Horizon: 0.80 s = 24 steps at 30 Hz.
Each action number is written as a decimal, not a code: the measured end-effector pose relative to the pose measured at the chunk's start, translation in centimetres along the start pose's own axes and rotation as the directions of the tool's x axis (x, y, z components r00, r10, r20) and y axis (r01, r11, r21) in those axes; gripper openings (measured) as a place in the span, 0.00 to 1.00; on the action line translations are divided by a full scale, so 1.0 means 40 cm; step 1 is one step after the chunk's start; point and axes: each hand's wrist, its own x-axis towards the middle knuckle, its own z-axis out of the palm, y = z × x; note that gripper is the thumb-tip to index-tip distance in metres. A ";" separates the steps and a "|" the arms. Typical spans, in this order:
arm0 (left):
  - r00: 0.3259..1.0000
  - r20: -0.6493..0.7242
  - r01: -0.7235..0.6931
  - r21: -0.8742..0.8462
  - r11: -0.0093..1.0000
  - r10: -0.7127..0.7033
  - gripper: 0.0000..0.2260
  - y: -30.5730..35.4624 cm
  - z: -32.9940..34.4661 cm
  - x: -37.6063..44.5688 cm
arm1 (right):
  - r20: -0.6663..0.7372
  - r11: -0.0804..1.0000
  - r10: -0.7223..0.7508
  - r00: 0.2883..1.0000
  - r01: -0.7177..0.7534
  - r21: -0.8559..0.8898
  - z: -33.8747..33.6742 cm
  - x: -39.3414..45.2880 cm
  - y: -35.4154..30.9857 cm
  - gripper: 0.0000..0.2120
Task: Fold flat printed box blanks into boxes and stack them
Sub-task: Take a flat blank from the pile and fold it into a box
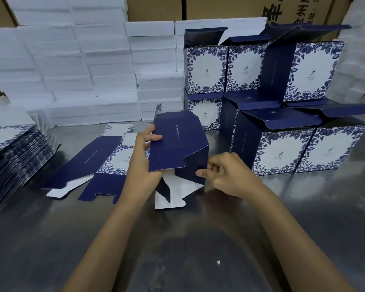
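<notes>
The left hand (142,157) grips the half-formed navy blue printed cardboard box (178,148) by its left edge above the grey metal table (198,249); the right hand (226,173) has curled fingers at the box's right wall, apparently pinching a flap; another flat navy blank (89,163) lies left; finished floral boxes (282,114) stack right; a hurried tuck may crease the dangling white bottom flaps (173,194).
</notes>
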 end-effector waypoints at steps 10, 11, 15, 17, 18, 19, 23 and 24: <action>1.000 0.005 -0.026 0.068 0.997 0.026 0.25 0.001 0.000 -0.005 | -0.134 0.994 -0.076 0.988 0.086 0.068 -0.017 0.005 -0.014 0.24; 1.000 0.010 -0.025 0.071 0.997 0.024 0.25 0.004 0.001 -0.006 | -0.129 0.995 -0.069 0.989 0.078 0.067 -0.018 0.002 -0.014 0.24; 0.999 0.037 -0.025 0.070 0.997 0.022 0.24 0.018 0.000 -0.008 | -0.145 0.992 -0.076 0.986 0.090 0.087 -0.041 -0.004 -0.026 0.20; 0.999 0.046 -0.014 0.062 0.998 0.011 0.24 0.025 0.001 -0.006 | -0.217 0.982 -0.129 0.968 0.155 0.111 -0.053 -0.007 -0.033 0.18; 0.999 0.051 -0.004 0.057 0.998 0.001 0.25 0.028 0.001 -0.006 | -0.233 0.978 -0.145 0.961 0.175 0.111 -0.055 -0.009 -0.037 0.18; 0.998 0.056 0.005 0.055 0.998 -0.008 0.25 0.031 0.002 -0.005 | -0.235 0.977 -0.151 0.960 0.182 0.114 -0.056 -0.012 -0.041 0.18; 0.997 0.072 -0.004 0.043 0.999 0.001 0.25 0.026 0.003 -0.005 | -0.256 0.963 -0.088 0.963 0.148 0.224 -0.062 -0.021 -0.051 0.15; 0.997 0.079 -0.003 0.047 0.999 0.000 0.25 0.025 0.003 -0.005 | -0.293 0.952 -0.065 0.954 0.148 0.269 -0.065 -0.021 -0.056 0.13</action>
